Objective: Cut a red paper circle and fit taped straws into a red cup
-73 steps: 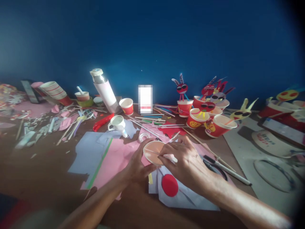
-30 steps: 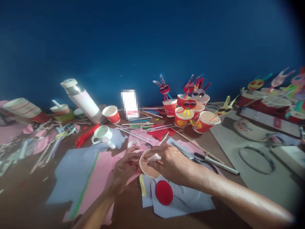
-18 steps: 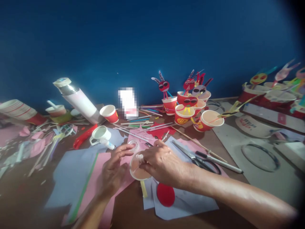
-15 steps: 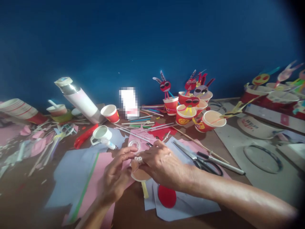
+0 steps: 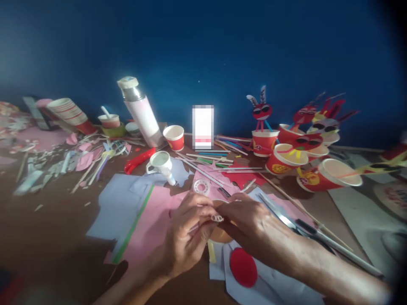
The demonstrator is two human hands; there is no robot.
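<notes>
My left hand (image 5: 190, 231) is closed on a small bundle of white straws (image 5: 217, 218), whose round open ends point toward me. Against it, my right hand (image 5: 251, 218) has its fingers bent together, and their tips are mostly hidden. Both hands are over a paper cup (image 5: 224, 235), of which only part of the tan inside and pale rim shows. A yellow strip (image 5: 211, 252) sticks out below the rim. Just beyond the hands lies a white tape ring (image 5: 201, 187). On white paper nearer me rests a red paper disc (image 5: 243, 267).
Scissors (image 5: 276, 212) and a marker (image 5: 307, 226) lie to the right. Red cups with paper figures (image 5: 262, 112) stand at the back right. A thermos (image 5: 143, 116), a red cup (image 5: 174, 137) and a white mug (image 5: 159, 162) are back left, near paper scraps (image 5: 85, 159).
The view has turned left, so the scene sits further right. My hands have come closer together over the cup, and my left fingers now wrap the straws.
</notes>
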